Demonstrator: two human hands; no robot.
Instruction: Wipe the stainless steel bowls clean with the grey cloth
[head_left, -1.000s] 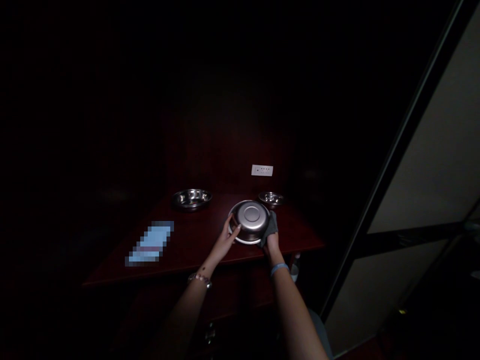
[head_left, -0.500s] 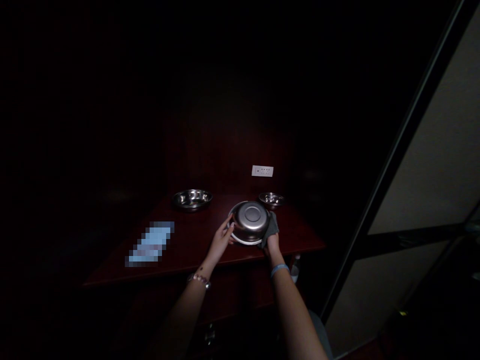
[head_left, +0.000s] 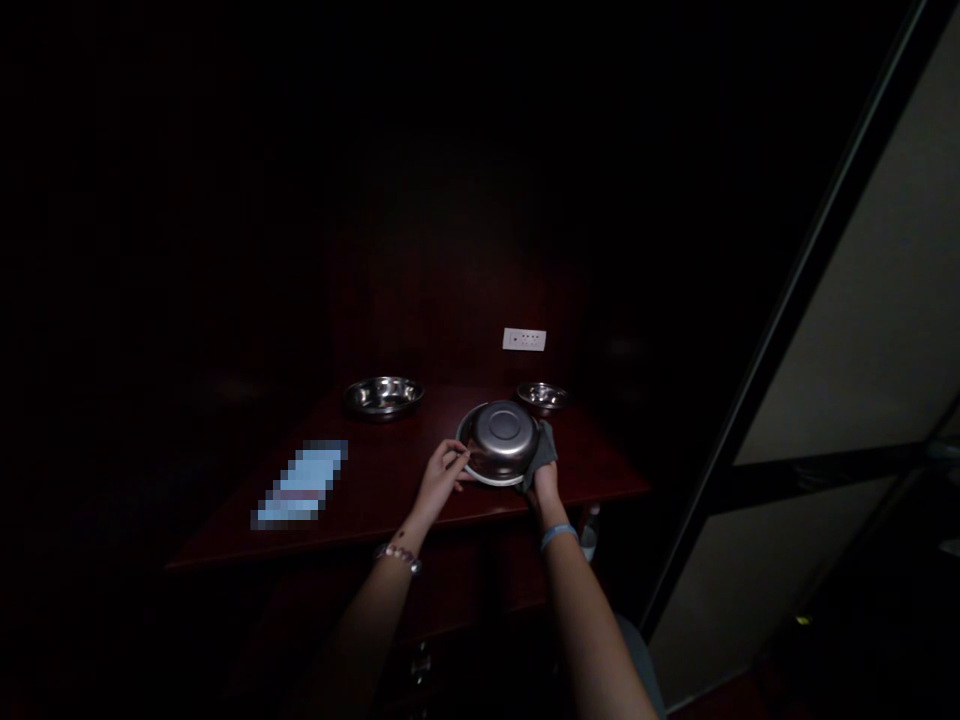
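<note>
Head view: 3 steel bowls show on the dark red table (head_left: 375, 500). 1 wide bowl (head_left: 383, 395) stands rim-up at the far left, 1 small bowl (head_left: 542, 396) stands rim-up at the far right, and 1 held bowl (head_left: 501, 442) is turned bottom-up, tilted toward the camera, near the table's front edge. There is 1 grey cloth (head_left: 543, 455), 1 blurred pale blue patch (head_left: 301, 484) lying flat on the table's left part, and 1 white socket plate (head_left: 524, 339) on the dark wall behind.

2 hands are in view, both the person's own. The left hand (head_left: 439, 480) sits at the held bowl's lower left, fingers curled and pinching its rim (the thumb lies on the outer wall). The right hand (head_left: 544, 482) is at the bowl's lower right, closed around the cloth and pressing it against the bowl's right side, so the cloth lies between palm and steel. The held bowl thus sits between the 2 hands, just above and beyond them, and whether its near rim touches the table I cannot tell in this dim light.

1 bracelet (head_left: 399, 555) circles the left wrist and 1 light blue band (head_left: 559, 535) the right. The small bowl stands just behind the held one; the wide bowl is well apart to the left.
</note>
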